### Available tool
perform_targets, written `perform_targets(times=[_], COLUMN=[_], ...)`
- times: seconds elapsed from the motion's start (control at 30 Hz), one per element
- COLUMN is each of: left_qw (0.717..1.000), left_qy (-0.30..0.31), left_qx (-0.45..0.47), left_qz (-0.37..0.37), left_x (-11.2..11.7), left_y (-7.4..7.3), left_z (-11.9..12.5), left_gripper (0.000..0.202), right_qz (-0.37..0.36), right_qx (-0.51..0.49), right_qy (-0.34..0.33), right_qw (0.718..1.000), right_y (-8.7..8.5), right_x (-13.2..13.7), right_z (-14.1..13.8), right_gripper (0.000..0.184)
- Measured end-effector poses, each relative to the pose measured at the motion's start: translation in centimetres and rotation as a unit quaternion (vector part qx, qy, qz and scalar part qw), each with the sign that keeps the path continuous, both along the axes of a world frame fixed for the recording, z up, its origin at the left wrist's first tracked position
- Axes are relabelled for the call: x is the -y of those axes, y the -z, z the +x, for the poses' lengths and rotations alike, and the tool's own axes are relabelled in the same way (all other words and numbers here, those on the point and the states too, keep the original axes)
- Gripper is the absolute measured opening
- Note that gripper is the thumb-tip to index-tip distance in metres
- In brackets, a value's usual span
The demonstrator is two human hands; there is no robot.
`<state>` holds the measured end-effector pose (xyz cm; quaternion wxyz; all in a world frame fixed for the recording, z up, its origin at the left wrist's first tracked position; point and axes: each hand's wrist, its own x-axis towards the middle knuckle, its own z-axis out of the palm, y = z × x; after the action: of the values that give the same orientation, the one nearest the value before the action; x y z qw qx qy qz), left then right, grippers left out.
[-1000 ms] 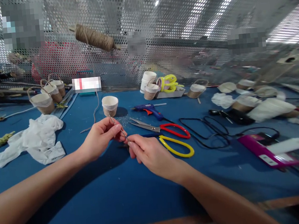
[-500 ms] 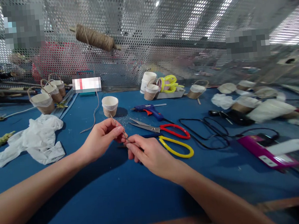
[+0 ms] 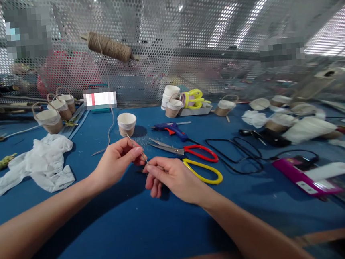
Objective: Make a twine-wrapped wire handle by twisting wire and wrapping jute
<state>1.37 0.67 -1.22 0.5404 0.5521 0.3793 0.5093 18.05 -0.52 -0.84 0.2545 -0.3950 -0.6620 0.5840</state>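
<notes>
My left hand (image 3: 117, 161) and my right hand (image 3: 171, 178) meet over the blue table (image 3: 132, 225), both pinching a short length of thin twine (image 3: 136, 146). The left thumb and fingers grip its upper part; the right fingertips pinch its lower end. The twine slants up toward a small paper cup (image 3: 126, 123) wrapped in twine just beyond the hands. Red and yellow handled scissors (image 3: 193, 158) lie right of my right hand.
A blue glue gun (image 3: 172, 129), black cable (image 3: 237, 152), pink device (image 3: 303, 174) and several cups lie to the right. White plastic (image 3: 39, 163) and handled cups (image 3: 50, 118) sit left. A twine spool (image 3: 109, 46) hangs on the perforated metal screen; a person sits behind it.
My right hand has shifted slightly down and its lower fingers have loosened. The left hand keeps its pinch on the twine almost in place.
</notes>
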Motion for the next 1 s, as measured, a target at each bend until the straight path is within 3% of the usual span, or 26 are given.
perform_targets(times=[0.17, 0.33, 0.77, 1.0], left_qw=[0.997, 0.998, 0.999, 1.0], left_qy=[-0.035, -0.041, -0.025, 0.019], left_qx=[0.056, 0.049, 0.036, 0.008], left_qz=[-0.028, -0.027, -0.015, -0.003], left_x=[-0.6, -0.6, -0.3, 0.3], left_y=[0.3, 0.6, 0.4, 0.4], left_z=[-0.4, -0.3, -0.2, 0.2], left_gripper=[0.015, 0.018, 0.016, 0.012], right_qz=[0.004, 0.064, 0.062, 0.045], right_qx=[-0.034, 0.044, 0.1, 0.102], right_qy=[0.044, 0.043, 0.038, 0.046], right_qw=[0.998, 0.996, 0.992, 0.993], right_y=[0.1, 0.1, -0.4, -0.3], right_x=[-0.7, -0.5, 0.3, 0.2], right_z=[0.4, 0.4, 0.0, 0.0], right_gripper=[0.031, 0.017, 0.014, 0.018])
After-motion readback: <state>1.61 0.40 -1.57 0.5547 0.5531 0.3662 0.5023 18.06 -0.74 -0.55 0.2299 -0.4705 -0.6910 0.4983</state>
